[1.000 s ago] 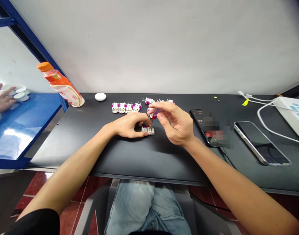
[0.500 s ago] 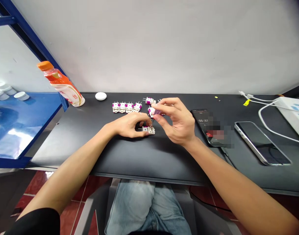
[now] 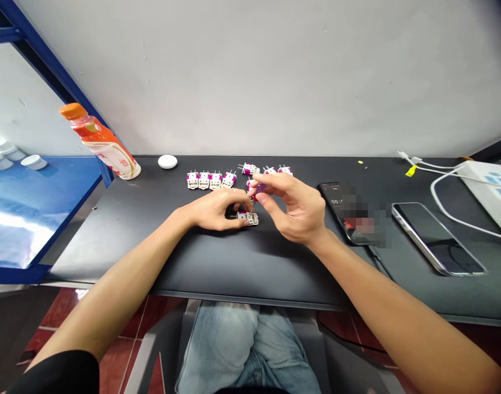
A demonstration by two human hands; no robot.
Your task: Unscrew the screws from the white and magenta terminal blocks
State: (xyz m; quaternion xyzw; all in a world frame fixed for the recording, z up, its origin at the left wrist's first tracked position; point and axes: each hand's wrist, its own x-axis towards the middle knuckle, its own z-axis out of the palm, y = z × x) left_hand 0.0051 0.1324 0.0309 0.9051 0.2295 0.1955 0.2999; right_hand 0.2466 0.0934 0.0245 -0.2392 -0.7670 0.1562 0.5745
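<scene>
My left hand (image 3: 211, 210) rests on the black desk, its thumb and fingers closed around a small white plug insert with metal pins (image 3: 254, 219). My right hand (image 3: 297, 208) pinches the purple handle of a small screwdriver (image 3: 260, 189). The thin shaft points down at the insert, and its tip meets the part near my left fingertips. Behind my left hand, several similar white-and-purple plug inserts (image 3: 210, 180) stand side by side in a row. Another insert (image 3: 249, 169) lies farther back, and more are partly hidden behind my right hand.
A black phone (image 3: 336, 208) with a cable and a second phone (image 3: 439, 238) lie to the right. White cables (image 3: 435, 186) and a white box (image 3: 490, 183) are beyond. An orange-capped bottle (image 3: 105, 145) and a white oval object (image 3: 167, 162) stand at the back left.
The fingers of my right hand have curled lower around the screwdriver handle, uncovering inserts behind them. My left hand stays on the plug insert. The view has shifted slightly.
</scene>
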